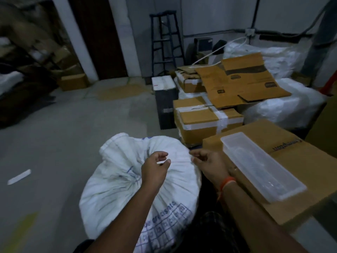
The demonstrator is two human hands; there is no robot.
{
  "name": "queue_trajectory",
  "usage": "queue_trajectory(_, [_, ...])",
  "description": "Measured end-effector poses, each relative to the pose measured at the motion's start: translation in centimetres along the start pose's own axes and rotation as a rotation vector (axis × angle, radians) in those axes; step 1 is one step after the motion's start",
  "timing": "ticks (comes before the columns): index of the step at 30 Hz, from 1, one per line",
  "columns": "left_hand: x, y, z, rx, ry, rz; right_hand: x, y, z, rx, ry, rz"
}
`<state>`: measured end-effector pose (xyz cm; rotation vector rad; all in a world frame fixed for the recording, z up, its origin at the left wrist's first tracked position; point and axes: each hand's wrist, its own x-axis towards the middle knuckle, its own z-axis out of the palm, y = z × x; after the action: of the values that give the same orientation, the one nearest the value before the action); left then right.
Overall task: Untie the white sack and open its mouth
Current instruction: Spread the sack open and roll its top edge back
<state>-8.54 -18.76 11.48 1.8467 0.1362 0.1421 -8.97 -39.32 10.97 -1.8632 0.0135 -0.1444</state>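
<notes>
Clear plastic tray (262, 167) atop cardboard box (300, 167); stepladder (166, 42) behind.

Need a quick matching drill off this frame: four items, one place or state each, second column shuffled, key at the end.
Things:
1. white sack
2. clear plastic tray
3. stepladder
4. flattened carton

Places or states:
A. stands by the back wall
B. lies on a cardboard box at the right
C. mouth gathered shut, under both hands
D. lies open on top of the stacked boxes

Pairs: 1-C, 2-B, 3-A, 4-D
</notes>
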Motion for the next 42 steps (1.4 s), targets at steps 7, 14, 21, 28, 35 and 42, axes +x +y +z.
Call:
queue_trajectory(7, [0.0,-2.7,-7.2,-0.056,0.128,-0.016,0.4,-2.0,7.2,0.031,-0.084,-0.073])
queue_trajectory(14, [2.2,-5.4,-11.1,-0.042,0.201,-0.059,1.5,-2.8,13.2,0.022,-0.101,-0.084])
queue_trajectory(21, [5.5,-8.0,-12.5,-0.012,0.282,-0.072,4.6,-2.4,18.5,-0.081,-0.108,-0.123])
queue_trajectory(28, [9.1,-10.3,-13.5,0.014,0.343,-0.046,9.7,-2.2,23.4,-0.236,-0.145,-0.268])
queue_trajectory(35, [11.1,-12.5,-14.7,-0.013,0.368,-0.066,13.6,-1.4,27.4,-0.381,-0.232,-0.244])
queue_trajectory(42, [10.6,-11.4,-16.1,-0.271,0.447,-0.192,12.6,-0.3,26.2,-0.296,-0.204,-0.281])
